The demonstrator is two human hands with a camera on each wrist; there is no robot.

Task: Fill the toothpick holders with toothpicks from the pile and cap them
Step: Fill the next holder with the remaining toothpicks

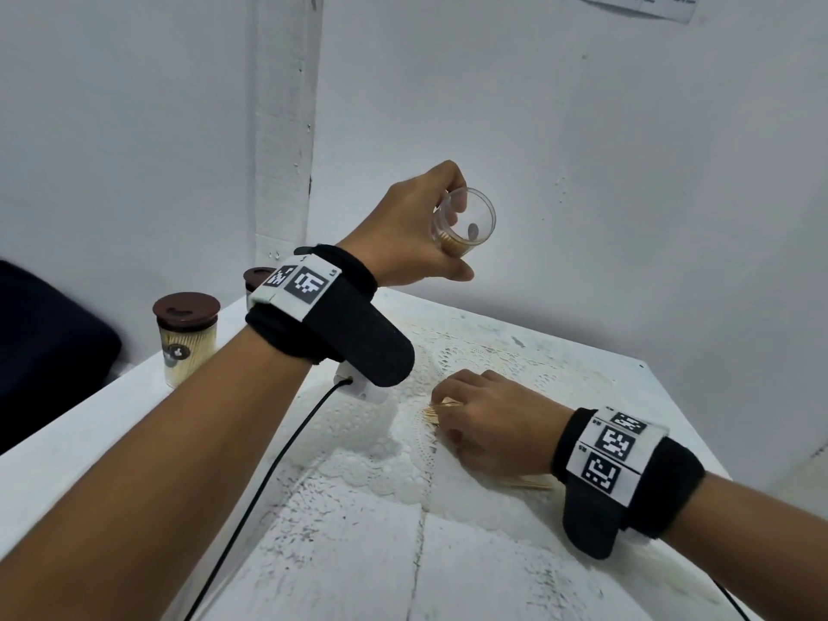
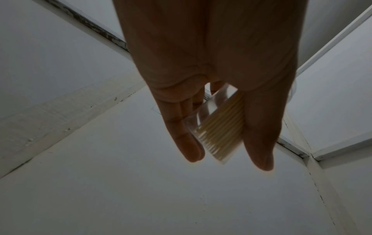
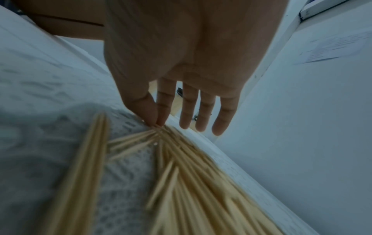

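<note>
Two capped holders stand far left. Left hand grips a part-filled open holder; right hand pinches toothpicks from the pile.

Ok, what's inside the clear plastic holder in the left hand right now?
The clear plastic toothpick holder, uncapped and tilted in the left hand, holds a partial bundle of pale wooden toothpicks along one wall. The fingers cover part of it, so an exact fill level can't be seen.
</note>
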